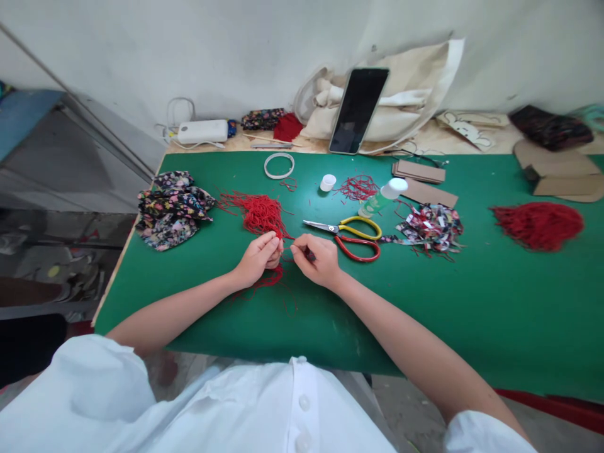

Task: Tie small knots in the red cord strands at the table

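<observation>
A bundle of red string [262,214] is gathered in the middle of the green table, with loose ends trailing below my left hand. My left hand [261,257] is closed around the gathered part of it. Just to the right, my right hand [317,259] pinches a red strand that runs across to the left hand. The exact fingertip hold is small and partly hidden. Scissors [349,234] with one yellow and one red handle lie half open beyond the right hand, their blades pointing left.
Around the hands on the green mat [425,321] are floral fabric [172,211], a tape roll [279,166], a white cap [327,182], a glue bottle [384,196], fabric scraps [431,228], cardboard strips [419,171] and another red string bundle [540,225]. A phone [359,110] leans against a cloth bag [410,104].
</observation>
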A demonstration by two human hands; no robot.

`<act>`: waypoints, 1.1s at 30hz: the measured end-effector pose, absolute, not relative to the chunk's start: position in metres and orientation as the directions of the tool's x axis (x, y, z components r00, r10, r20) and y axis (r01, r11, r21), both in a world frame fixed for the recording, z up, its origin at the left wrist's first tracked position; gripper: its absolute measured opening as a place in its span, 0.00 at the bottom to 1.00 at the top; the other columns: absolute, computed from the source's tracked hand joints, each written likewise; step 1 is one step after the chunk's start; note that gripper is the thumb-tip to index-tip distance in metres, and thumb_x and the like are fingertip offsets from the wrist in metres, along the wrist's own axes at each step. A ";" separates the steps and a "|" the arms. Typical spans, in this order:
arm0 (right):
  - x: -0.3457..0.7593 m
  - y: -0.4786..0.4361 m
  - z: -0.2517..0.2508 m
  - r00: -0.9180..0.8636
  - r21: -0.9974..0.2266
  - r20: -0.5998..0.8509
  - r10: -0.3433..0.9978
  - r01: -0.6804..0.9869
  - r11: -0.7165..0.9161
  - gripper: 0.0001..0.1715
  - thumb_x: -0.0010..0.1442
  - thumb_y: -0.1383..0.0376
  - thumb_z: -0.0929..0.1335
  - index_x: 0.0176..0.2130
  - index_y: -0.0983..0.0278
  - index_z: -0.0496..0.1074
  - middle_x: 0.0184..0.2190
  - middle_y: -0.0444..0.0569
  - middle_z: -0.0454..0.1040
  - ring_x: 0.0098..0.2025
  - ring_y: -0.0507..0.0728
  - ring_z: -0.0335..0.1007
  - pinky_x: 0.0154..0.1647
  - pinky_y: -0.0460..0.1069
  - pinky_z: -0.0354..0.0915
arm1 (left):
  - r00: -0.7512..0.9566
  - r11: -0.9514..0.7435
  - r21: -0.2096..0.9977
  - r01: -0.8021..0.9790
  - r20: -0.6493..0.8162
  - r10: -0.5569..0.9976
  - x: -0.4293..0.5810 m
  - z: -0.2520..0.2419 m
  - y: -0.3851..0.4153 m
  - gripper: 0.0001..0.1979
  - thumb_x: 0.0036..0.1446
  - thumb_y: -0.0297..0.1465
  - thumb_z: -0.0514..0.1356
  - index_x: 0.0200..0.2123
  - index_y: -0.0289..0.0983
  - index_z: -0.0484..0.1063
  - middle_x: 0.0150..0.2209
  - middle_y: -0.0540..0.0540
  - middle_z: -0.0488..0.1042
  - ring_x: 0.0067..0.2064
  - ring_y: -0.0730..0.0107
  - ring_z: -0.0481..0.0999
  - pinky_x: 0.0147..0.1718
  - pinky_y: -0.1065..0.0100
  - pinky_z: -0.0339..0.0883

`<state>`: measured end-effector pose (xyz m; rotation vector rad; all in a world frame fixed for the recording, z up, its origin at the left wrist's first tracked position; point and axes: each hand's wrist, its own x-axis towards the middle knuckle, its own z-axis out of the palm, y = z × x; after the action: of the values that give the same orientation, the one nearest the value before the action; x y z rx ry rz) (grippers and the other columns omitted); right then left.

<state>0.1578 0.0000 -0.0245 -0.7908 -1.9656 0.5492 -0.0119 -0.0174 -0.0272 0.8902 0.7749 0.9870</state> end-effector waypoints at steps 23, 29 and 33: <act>0.166 0.008 -0.027 -0.208 -0.592 0.685 0.699 0.400 0.700 0.12 0.69 0.63 0.60 0.32 0.61 0.62 0.18 0.39 0.63 0.18 0.47 0.57 0.23 0.45 0.57 | 0.295 0.172 0.927 -0.333 -0.071 0.953 -0.011 -0.025 -0.020 0.22 0.59 0.49 0.58 0.29 0.36 0.59 0.31 0.55 0.66 0.15 0.92 0.53 0.14 0.77 0.45; 0.156 0.002 -0.028 -0.577 -0.382 0.664 0.476 0.285 0.879 0.09 0.64 0.66 0.63 0.31 0.61 0.68 0.21 0.42 0.71 0.22 0.48 0.63 0.27 0.45 0.58 | 0.314 0.177 0.961 -0.213 -0.104 0.944 -0.011 -0.021 -0.023 0.21 0.60 0.50 0.56 0.32 0.36 0.64 0.21 0.59 0.57 0.15 0.87 0.53 0.14 0.78 0.46; 0.154 0.000 -0.032 -0.623 -0.297 0.665 0.412 0.286 0.911 0.11 0.65 0.67 0.63 0.30 0.61 0.69 0.21 0.43 0.71 0.22 0.48 0.62 0.28 0.46 0.56 | 0.321 0.190 0.977 -0.099 -0.149 0.935 -0.011 -0.020 -0.025 0.22 0.60 0.50 0.56 0.29 0.36 0.62 0.20 0.58 0.59 0.15 0.86 0.55 0.13 0.78 0.47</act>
<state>0.1543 0.0005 -0.0315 -0.4944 -2.2822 0.2067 -0.0108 -0.0254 -0.0198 1.1256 0.9621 0.9122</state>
